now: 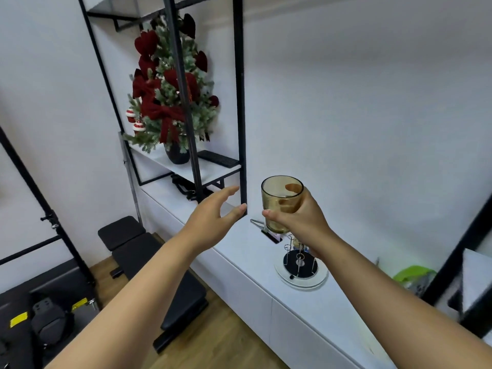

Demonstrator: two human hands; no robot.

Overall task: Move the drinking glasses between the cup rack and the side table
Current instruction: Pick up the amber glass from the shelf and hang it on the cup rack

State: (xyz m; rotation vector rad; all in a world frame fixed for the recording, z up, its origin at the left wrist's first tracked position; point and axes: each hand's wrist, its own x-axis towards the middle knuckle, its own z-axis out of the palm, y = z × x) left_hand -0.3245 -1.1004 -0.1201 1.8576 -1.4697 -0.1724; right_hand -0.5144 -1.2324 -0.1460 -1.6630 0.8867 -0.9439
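Observation:
An amber drinking glass (279,194) is held upright in the air, mouth up, with my right hand (303,218) wrapped round its lower half. Below it on the white cabinet top (239,251) stands the cup rack (300,265): thin wire prongs on a dark round base inside a white dish, with no glass on the prongs I can see. My left hand (213,219) hovers to the left of the glass, fingers spread, holding nothing and not touching it. My right forearm hides part of the rack.
A black metal shelf frame (241,102) rises just behind my hands, carrying a small decorated tree (170,89) and a keyboard (218,158). A dark flat object (271,237) lies under the glass. A green thing (412,274) sits at the right. A black bench (149,262) stands on the wooden floor.

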